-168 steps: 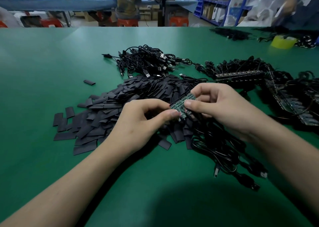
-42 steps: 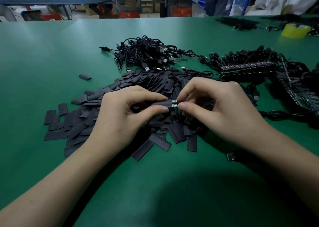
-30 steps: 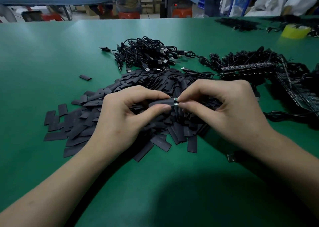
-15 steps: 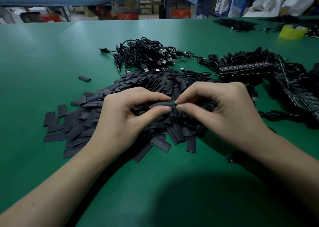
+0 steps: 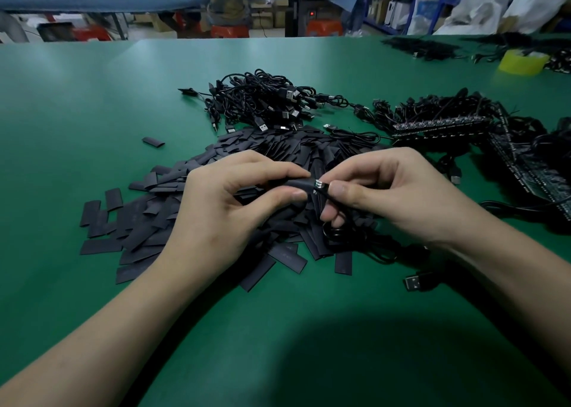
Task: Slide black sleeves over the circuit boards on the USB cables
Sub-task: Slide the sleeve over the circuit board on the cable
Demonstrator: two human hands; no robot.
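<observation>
My left hand pinches a black sleeve between thumb and forefinger above a pile of flat black sleeves. The sleeve covers nearly all of a small green circuit board; only its right end shows. My right hand pinches that end and the black USB cable that runs down from it. The cable's USB plug lies on the green table below my right wrist.
A tangle of USB cables lies behind the sleeve pile. Rows of bare boards with cables fill the right side. One stray sleeve lies to the left. A yellow tape roll stands far right. A person stands at a far table.
The board, fully bare 5.6 s ago, has gone almost wholly inside the sleeve. Over the last second the sleeve moved further right over it, and my hands stayed close together.
</observation>
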